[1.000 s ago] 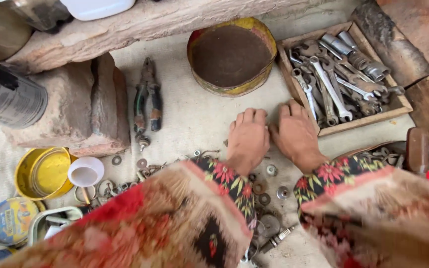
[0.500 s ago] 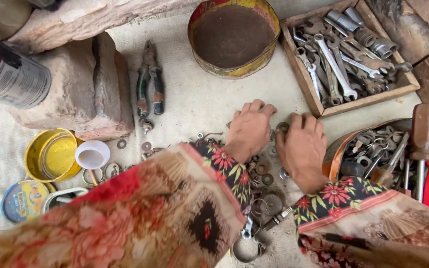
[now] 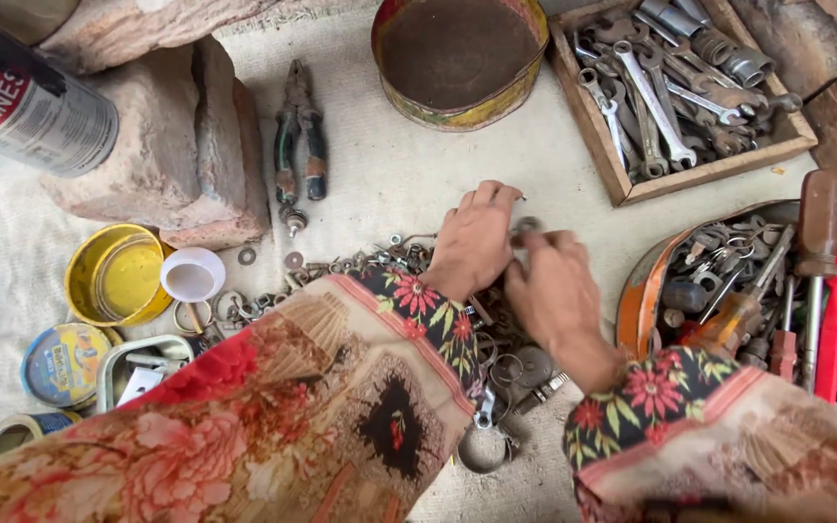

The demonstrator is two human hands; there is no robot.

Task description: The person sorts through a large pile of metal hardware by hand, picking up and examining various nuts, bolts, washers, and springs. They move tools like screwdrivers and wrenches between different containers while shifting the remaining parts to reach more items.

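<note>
Wooden tray (image 3: 632, 184) full of spanners (image 3: 651, 97)

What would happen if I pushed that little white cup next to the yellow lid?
The white cup looks like thin plastic, so it is probably very light and would slide easily on the cloth. It stands upright with its open side up and is small, so a push near the rim might tip it against the yellow lid, then it could roll.
</note>
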